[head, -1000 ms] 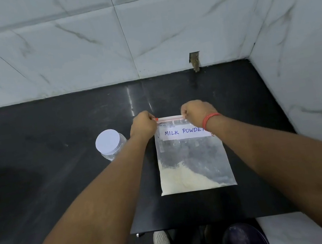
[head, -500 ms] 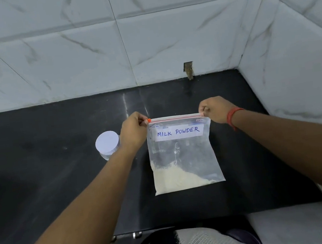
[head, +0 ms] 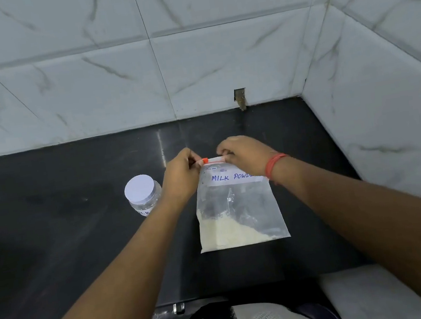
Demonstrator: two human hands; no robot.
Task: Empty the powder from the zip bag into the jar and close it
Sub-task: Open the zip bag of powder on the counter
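A clear zip bag (head: 239,206) labelled "MILK POWDER" hangs upright over the black counter, with pale powder (head: 229,233) heaped in its lower left corner. Its red zip strip runs along the top edge. My left hand (head: 182,176) pinches the top left corner of the bag. My right hand (head: 246,156), with a red thread at the wrist, grips the zip strip near its middle and hides the right part of it. A clear jar (head: 143,195) with a white lid on it stands to the left of my left hand.
The black counter (head: 66,231) ends at marble-tiled walls at the back and on the right. A small notch (head: 240,99) is cut in the back wall just above the counter. The counter's front edge runs close to my body.
My right hand slid left along the zip strip from the bag's top right corner to near its middle. The left hand kept its hold on the left corner.
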